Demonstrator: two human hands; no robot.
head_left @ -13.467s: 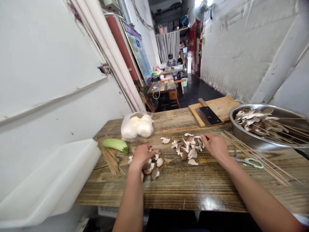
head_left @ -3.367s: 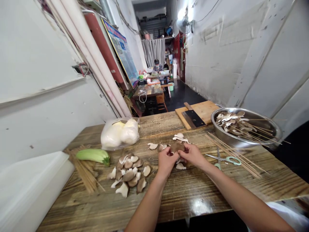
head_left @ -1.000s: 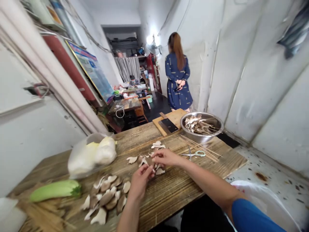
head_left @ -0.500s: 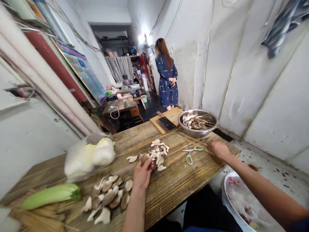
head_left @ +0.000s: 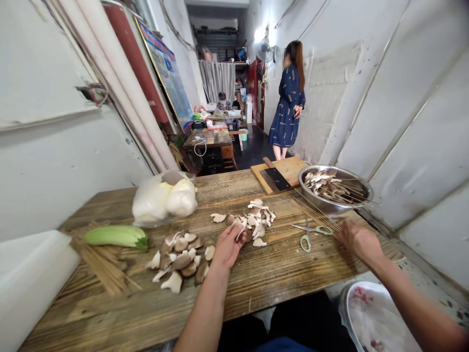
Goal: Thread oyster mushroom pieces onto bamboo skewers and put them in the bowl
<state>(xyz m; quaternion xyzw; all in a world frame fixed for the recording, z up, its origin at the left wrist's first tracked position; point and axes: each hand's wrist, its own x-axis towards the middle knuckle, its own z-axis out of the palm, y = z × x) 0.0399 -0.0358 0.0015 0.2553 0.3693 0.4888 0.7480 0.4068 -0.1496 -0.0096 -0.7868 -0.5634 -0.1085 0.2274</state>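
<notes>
My left hand pinches an oyster mushroom piece above the wooden table. Right beyond it lies a loose pile of torn oyster mushrooms, and a second pile of mushrooms is to its left. On the right side, my right hand is closed around the near ends of several thin bamboo skewers lying on the table. Green-handled scissors rest with blades apart, left of that hand. Behind the skewers stands a steel bowl holding skewered mushrooms.
A cleaver lies on a cutting board. To the left are a plastic bag with pale contents, a green gourd and more bamboo skewers. A lined bin stands below right. A person stands beyond the table.
The view has swung left, so everything sits further right. My left hand has lifted a mushroom piece from the pile's edge. My right hand stays at the skewer ends.
</notes>
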